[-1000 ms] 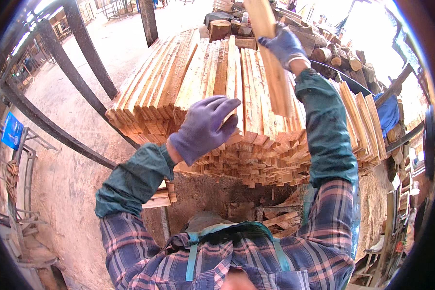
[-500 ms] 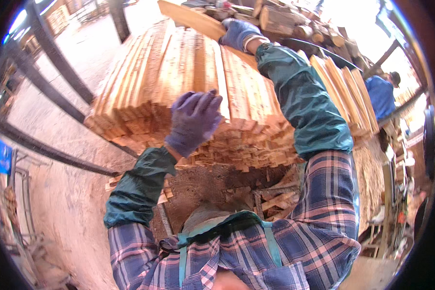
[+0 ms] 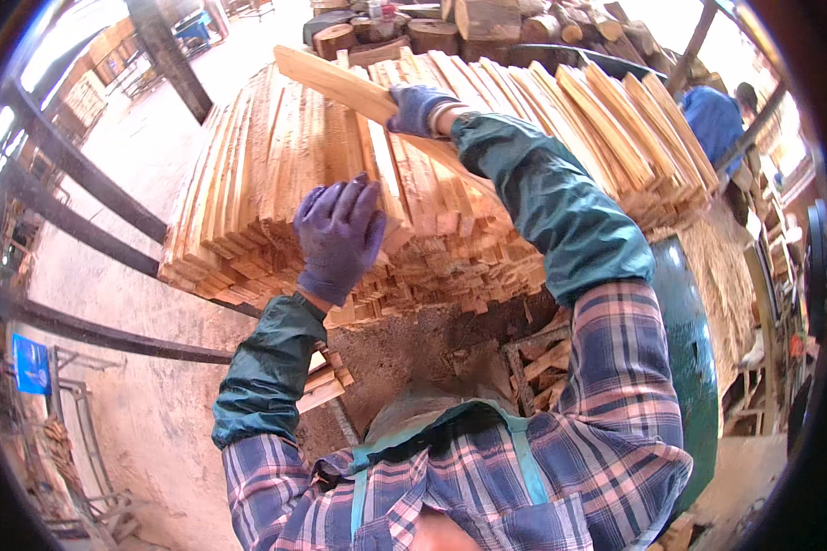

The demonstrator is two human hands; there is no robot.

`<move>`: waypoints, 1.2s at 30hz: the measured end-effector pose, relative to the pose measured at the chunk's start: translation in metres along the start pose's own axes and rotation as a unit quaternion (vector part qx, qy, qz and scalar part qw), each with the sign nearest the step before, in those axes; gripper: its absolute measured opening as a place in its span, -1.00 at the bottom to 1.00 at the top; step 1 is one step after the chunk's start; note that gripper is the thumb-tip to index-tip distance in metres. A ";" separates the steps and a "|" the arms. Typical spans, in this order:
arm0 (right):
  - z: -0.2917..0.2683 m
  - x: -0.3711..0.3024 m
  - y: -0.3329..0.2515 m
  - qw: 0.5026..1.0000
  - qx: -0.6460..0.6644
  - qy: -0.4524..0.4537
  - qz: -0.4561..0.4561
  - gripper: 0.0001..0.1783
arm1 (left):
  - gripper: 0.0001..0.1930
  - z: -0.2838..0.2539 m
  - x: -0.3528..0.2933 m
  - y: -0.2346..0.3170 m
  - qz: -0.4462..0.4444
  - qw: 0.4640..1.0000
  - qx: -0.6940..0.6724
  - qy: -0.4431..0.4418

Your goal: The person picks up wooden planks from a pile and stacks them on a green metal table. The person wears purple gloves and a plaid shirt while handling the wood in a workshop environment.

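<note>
My right hand (image 3: 421, 110), in a blue-purple glove, is closed around a flat wooden board (image 3: 340, 84). That board slants over the top of a large stack of boards (image 3: 294, 138), its far end pointing left, and my right forearm covers part of it. At the near edge of the stack is my left hand (image 3: 340, 241), in a purple glove. Its fingers are loosely bent and a little apart beside the board ends, with no held thing showing. The palm is hidden, and I cannot tell whether the fingertips touch the wood.
Dark metal bars (image 3: 110, 197) run along the left side. Cut logs (image 3: 487, 32) are piled behind the stack. A person in blue (image 3: 712, 124) is at the far right. A green metal surface (image 3: 694, 367) is by my right elbow, and wood offcuts (image 3: 326, 381) lie below.
My right hand has come left and nearer over the stack with the board in it. The left hand has shifted slightly left along the near edge. The whole view has also tilted.
</note>
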State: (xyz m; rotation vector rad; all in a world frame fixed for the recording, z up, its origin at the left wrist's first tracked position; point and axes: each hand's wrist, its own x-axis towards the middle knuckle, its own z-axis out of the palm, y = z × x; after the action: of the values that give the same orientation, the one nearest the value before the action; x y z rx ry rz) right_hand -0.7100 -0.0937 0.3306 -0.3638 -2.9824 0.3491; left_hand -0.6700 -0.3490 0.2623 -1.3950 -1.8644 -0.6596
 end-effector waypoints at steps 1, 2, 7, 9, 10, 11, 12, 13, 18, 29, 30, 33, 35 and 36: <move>0.000 -0.005 0.004 1.000 0.020 0.014 -0.013 -0.41 | -0.65 0.000 0.000 0.000 0.016 0.999 0.029 0.018; 0.000 -0.014 0.009 0.996 0.071 -0.003 -0.059 -0.40 | -0.65 0.001 0.001 0.001 0.009 0.999 0.034 0.017; -0.011 -0.050 0.023 0.992 0.052 0.103 -0.044 -0.31 | -0.68 0.003 0.004 0.005 0.029 0.998 0.042 0.034; -0.048 -0.045 0.027 0.968 0.045 0.218 -0.113 -0.30 | -0.72 0.003 0.002 0.006 0.006 0.998 0.022 0.059; -0.074 -0.037 0.027 0.960 0.022 0.257 -0.111 -0.29 | -0.75 0.003 0.001 0.006 0.005 0.997 0.028 0.071; -0.100 -0.024 0.024 0.942 -0.009 0.324 -0.091 -0.31 | -0.75 0.003 0.000 0.006 0.001 0.997 0.032 0.075; -0.126 -0.012 0.022 0.938 -0.044 0.340 -0.040 -0.32 | -0.75 0.004 -0.001 0.005 -0.002 0.996 0.034 0.084; -0.146 -0.003 0.018 0.918 -0.029 0.394 -0.042 -0.23 | -0.76 0.005 -0.002 0.005 -0.004 0.995 0.048 0.087; -0.080 0.016 -0.013 0.958 -0.073 0.275 -0.028 -0.37 | -0.81 0.009 -0.001 0.003 0.001 0.990 0.055 0.132; -0.008 -0.028 0.072 0.984 0.123 0.126 0.011 -0.17 | -0.71 0.001 -0.003 0.013 0.007 0.996 0.088 0.032; -0.017 -0.036 0.094 0.989 0.095 0.095 0.065 -0.14 | -0.72 0.000 -0.003 0.014 0.012 0.996 0.083 0.035; -0.062 -0.070 0.179 0.970 0.046 0.229 0.073 -0.18 | -0.75 -0.001 -0.002 0.018 0.012 0.995 0.085 0.049; -0.094 -0.086 0.230 0.967 -0.033 0.230 0.109 -0.08 | -0.77 0.000 -0.001 0.018 0.022 0.994 0.090 0.060; -0.108 -0.089 0.249 0.965 -0.024 0.211 0.152 -0.11 | -0.77 0.001 0.000 0.019 0.029 0.994 0.084 0.070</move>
State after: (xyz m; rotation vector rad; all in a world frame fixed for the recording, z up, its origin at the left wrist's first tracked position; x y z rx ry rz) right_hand -0.5534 0.1426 0.3672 -0.7950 -2.5208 0.1935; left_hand -0.6523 -0.3431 0.2617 -1.2570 -1.7222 -0.5443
